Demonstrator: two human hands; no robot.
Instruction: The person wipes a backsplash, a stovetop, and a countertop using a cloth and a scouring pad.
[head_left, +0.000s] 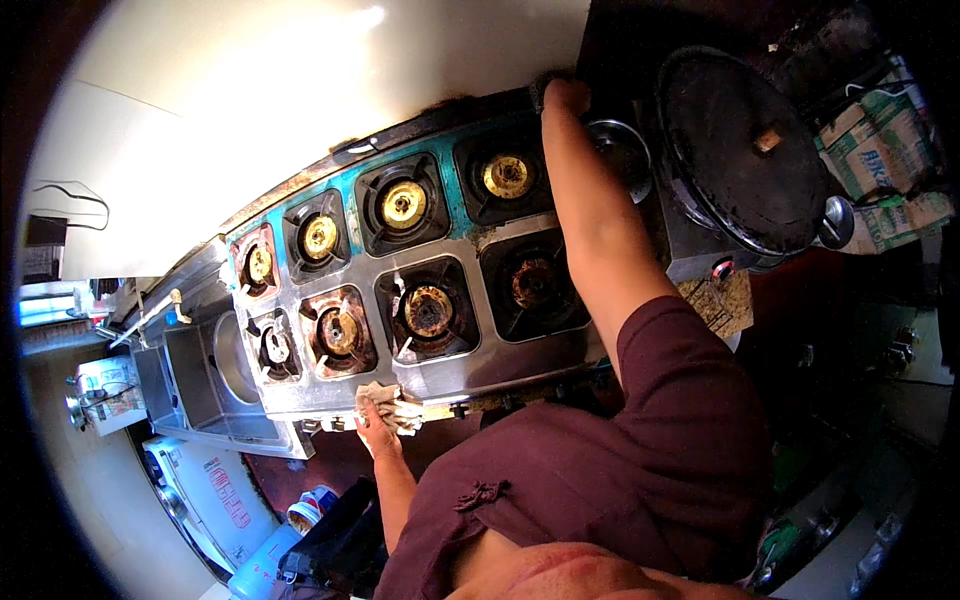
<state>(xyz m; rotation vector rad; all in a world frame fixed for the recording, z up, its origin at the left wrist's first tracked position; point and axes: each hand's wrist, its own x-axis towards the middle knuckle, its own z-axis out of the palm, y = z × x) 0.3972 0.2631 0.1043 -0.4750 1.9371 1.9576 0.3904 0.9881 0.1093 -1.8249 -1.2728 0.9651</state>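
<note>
A long gas stove (465, 247) with a steel top, worn teal paint and several burners lies before me. Brass shows on the burner heads, such as the back burner (403, 205); the front burner (535, 283) is darker and rusty. At the stove's front edge, my left hand (379, 435) grips a crumpled beige cloth (391, 405) above the knobs. My right arm stretches over the stove's right end. My right hand (568, 97) is at its back edge by the wall, beside a dark patch; shadow hides the fingers and whatever they hold.
Right of the stove stand a round metal pan (624, 154) and a large black lid (739, 150) with a wooden knob. Paper sacks (874, 154) lie beyond. On the left are a steel sink (199, 360), a white box (214, 491) and a bucket (311, 510).
</note>
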